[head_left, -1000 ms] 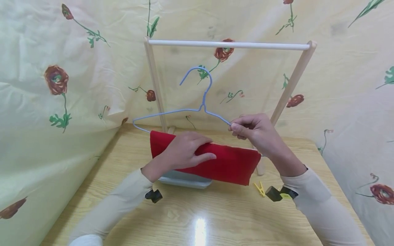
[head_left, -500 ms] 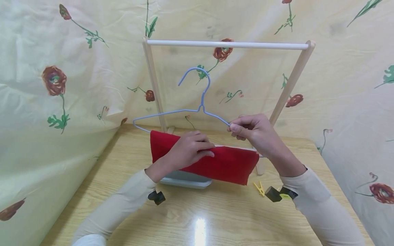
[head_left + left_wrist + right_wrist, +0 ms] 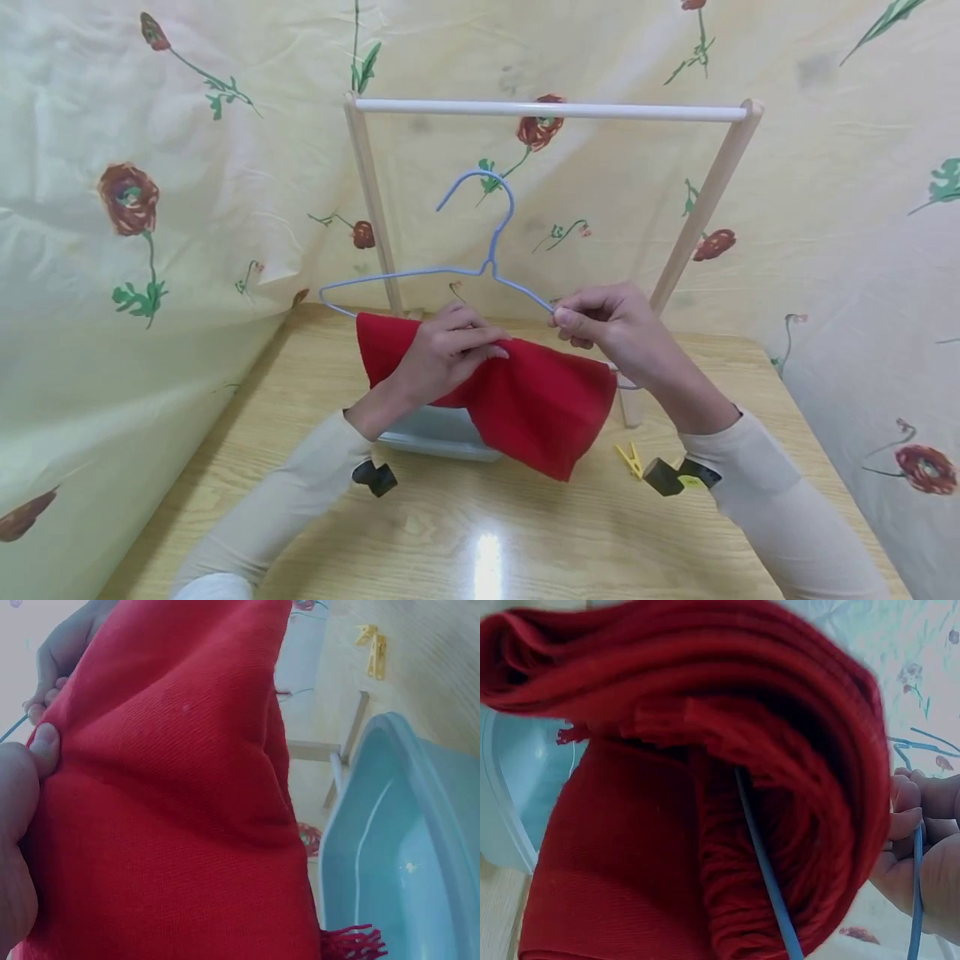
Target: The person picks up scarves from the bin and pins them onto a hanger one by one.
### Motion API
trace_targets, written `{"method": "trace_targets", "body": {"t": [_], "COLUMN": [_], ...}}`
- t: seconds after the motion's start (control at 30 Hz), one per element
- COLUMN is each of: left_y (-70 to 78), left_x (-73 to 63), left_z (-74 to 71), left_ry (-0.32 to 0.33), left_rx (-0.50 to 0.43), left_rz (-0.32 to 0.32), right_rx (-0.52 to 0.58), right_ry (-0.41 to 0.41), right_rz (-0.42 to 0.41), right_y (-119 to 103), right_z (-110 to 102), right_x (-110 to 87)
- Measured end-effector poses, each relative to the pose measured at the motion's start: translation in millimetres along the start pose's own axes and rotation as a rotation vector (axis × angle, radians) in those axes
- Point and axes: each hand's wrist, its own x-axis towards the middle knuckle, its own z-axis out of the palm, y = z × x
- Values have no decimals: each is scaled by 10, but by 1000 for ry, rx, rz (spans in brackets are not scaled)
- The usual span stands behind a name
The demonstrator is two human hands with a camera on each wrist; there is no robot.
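Observation:
A folded red scarf with fringe hangs over the lower bar of a blue wire hanger. My left hand pinches the scarf along its top fold near the middle. In the left wrist view the thumb presses on the cloth there, and creases spread from it. My right hand pinches the hanger's right shoulder between thumb and fingers. The right wrist view shows the scarf's stacked layers end-on, its fringe tucked inside around the hanger's bar. The hanger's hook points up, apart from any rail.
Behind stands a rack with a white rail and wooden posts. A pale blue basin sits on the wooden table under the scarf, partly hidden by it. A yellow clothespin lies to its right. Flowered cloth surrounds the table.
My left hand has gone from lying across the scarf to pinching its top fold. The scarf's right part has twisted, its lower corner swinging left and down. My right hand stays on the hanger.

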Motion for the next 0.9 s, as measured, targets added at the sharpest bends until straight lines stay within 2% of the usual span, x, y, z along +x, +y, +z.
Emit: {"method": "trace_targets", "body": {"t": [0.2,0.33,0.7,0.9], "left_y": [-9,-1,-11,24], "left_x": [5,-1,-26,-19], "left_z": [-8,-4,1,35], "left_ry": [46,30,-98,-194], "left_rx": [60,78,146,176], "left_rz": [-51,-61,-18,-44], "right_rx": [-57,-55,-4,-20], "right_ry": [3,-5,26,28], "right_rz": [19,11,2,11], "right_y": [-27,-21,-83,-76], "right_z": [40,45,13,17], "right_x": [-13,-17,-24,-18]}}
